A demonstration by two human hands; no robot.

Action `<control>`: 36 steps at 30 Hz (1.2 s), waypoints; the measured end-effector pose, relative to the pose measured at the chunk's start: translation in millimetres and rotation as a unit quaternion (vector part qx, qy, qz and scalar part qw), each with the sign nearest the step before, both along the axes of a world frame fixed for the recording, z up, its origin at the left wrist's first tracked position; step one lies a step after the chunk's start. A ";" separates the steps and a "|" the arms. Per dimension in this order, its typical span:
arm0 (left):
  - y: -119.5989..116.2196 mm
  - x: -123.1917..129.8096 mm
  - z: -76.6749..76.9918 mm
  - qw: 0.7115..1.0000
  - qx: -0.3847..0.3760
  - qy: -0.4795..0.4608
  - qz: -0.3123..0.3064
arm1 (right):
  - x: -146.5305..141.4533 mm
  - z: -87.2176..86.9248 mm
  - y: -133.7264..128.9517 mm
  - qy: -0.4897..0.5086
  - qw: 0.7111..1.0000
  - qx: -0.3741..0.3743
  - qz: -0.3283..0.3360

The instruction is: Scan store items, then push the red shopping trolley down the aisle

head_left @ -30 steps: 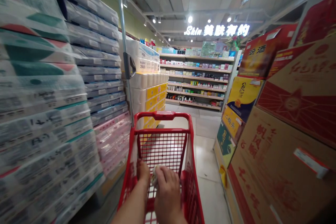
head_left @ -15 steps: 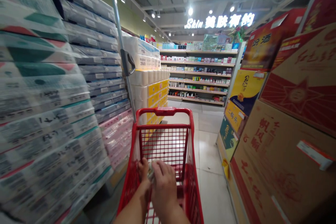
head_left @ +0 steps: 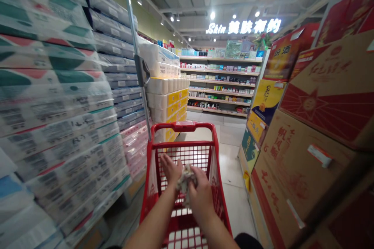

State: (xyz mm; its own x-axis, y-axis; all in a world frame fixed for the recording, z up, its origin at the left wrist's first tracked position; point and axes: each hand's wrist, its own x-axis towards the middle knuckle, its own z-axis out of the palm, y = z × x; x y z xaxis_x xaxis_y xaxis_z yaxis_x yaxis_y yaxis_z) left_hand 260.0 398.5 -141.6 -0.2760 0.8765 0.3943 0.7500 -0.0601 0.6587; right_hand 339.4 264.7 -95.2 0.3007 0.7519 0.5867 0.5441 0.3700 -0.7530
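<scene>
Above the red shopping cart, my left hand reaches forward with its fingers stretched out and nothing in them. My right hand is closed around a crumpled, pale, mottled cloth or tissue; its exact kind is hard to make out. The wad sits between the two hands and touches the left hand near its wrist. Through the cart's grid the pale floor shows below. A metal pole with a dark grey clip rises at the cart's far left corner.
Tall stacks of wrapped paper packs line the left side, with toilet roll packs further on. Liquor cartons are piled along the right. Shelves of skincare goods stand ahead, across a tiled floor.
My hands have moved apart and slightly right. The left fingers have straightened, and more of the crumpled wad shows in my right hand. The side stacks have shifted in view.
</scene>
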 end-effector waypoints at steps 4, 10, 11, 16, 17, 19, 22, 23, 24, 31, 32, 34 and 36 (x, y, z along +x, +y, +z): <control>5.4 -4.4 53.2 0.992 0.021 0.105 -0.072 | 30.9 38.3 41.5 0.036 0.998 0.030 -0.031; 10.7 -39.3 67.2 0.972 0.097 0.190 0.100 | 60.8 69.5 127.8 -0.045 0.995 0.064 -0.068; 11.6 -44.0 63.6 0.969 0.101 0.189 0.125 | 62.4 66.8 140.2 -0.058 0.994 0.066 -0.071; 11.0 -51.6 43.0 0.961 0.079 0.238 0.113 | 58.0 24.9 177.3 -0.145 0.986 -0.001 -0.087; 10.6 -51.6 40.1 0.959 0.075 0.252 0.105 | 56.1 15.9 179.4 -0.161 0.982 -0.010 -0.097; 11.2 -52.5 36.1 0.955 0.071 0.276 0.088 | 53.2 2.9 180.1 -0.183 0.977 -0.015 -0.113; 15.7 -57.4 33.3 0.945 0.070 0.318 0.033 | 52.0 -3.1 177.6 -0.202 0.973 -0.023 -0.109; 17.4 -59.2 33.0 0.942 0.068 0.329 0.014 | 52.3 -2.7 176.8 -0.206 0.972 -0.025 -0.109; 18.6 -60.7 33.2 0.940 0.064 0.334 0.001 | 52.8 -1.5 176.1 -0.207 0.972 -0.027 -0.112; 5.2 -52.0 41.9 0.948 0.029 0.316 0.016 | 57.3 16.3 167.2 -0.221 0.968 -0.079 -0.086; 1.5 -49.8 42.6 0.949 0.025 0.314 0.019 | 56.6 19.0 164.9 -0.223 0.967 -0.085 -0.083; -4.9 -47.1 42.3 0.949 0.020 0.313 0.029 | 53.9 22.1 159.8 -0.225 0.967 -0.090 -0.086; -9.5 -47.4 40.3 0.948 0.018 0.315 0.037 | 51.3 21.1 154.7 -0.229 0.967 -0.075 -0.085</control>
